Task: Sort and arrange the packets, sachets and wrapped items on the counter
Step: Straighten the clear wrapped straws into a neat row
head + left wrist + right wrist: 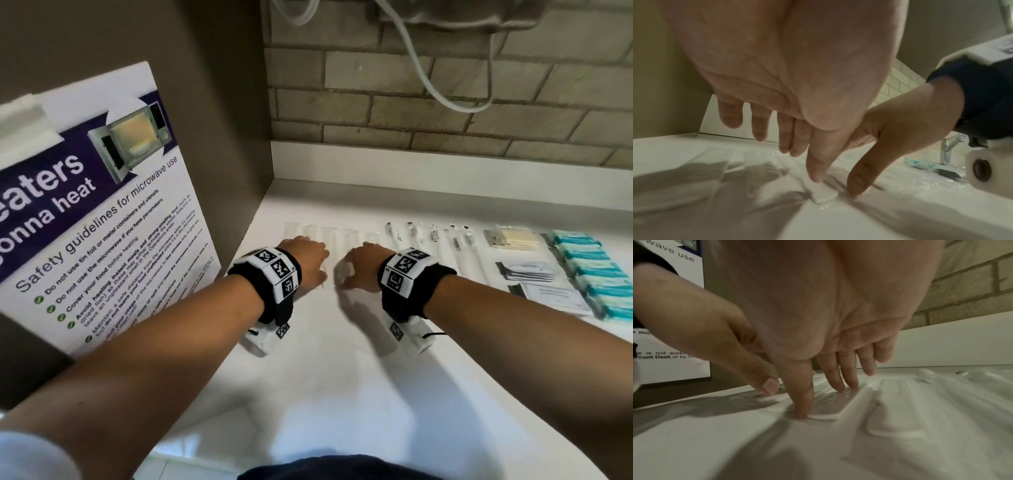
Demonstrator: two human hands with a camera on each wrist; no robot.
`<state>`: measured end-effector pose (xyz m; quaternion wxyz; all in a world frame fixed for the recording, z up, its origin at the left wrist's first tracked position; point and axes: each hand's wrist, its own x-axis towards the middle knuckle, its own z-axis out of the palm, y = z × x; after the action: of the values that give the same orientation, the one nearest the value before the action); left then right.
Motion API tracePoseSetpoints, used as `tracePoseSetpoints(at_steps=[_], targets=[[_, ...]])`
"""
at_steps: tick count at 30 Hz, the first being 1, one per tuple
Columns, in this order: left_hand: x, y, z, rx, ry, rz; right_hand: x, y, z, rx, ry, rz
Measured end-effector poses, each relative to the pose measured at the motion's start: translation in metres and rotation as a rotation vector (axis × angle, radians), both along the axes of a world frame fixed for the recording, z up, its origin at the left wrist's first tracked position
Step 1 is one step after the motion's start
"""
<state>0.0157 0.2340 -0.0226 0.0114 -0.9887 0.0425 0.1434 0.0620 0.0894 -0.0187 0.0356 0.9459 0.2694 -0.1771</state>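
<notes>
Both my hands are low over the white counter (342, 359), thumbs nearly meeting. Between them lies a clear-wrapped white item (334, 275). My left hand (308, 263) keeps its fingers straight; its thumb (817, 172) presses down on the item's near end (824, 196). My right hand (359, 270) is also flat-fingered, its thumb (803, 402) pressing at the edge of the flat white piece (828, 410) inside the wrapper. Neither hand curls round anything. More clear-wrapped white items (329, 236) lie in a row just beyond my fingers.
To the right lie wrapped pieces with dark tips (428, 233), a tan packet (513, 238), black-and-white sachets (527, 270) and a column of teal packets (589, 274). A microwave safety poster (102, 205) leans on the left wall. A brick wall with a white cable (428, 78) stands behind.
</notes>
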Motion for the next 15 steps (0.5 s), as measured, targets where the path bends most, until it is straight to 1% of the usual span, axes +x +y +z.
tracePoseSetpoints(at_steps=[5, 12, 15], targets=[[-0.001, -0.013, -0.007, 0.025, 0.013, 0.011, -0.002, -0.003, -0.003, 0.038, 0.029, 0.003], [0.005, -0.011, -0.007, 0.060, 0.073, 0.015, -0.002, 0.003, -0.003, 0.045, 0.039, 0.058], [0.006, -0.011, -0.005, 0.073, 0.088, 0.018, -0.001, 0.005, -0.003, 0.050, 0.040, 0.051]])
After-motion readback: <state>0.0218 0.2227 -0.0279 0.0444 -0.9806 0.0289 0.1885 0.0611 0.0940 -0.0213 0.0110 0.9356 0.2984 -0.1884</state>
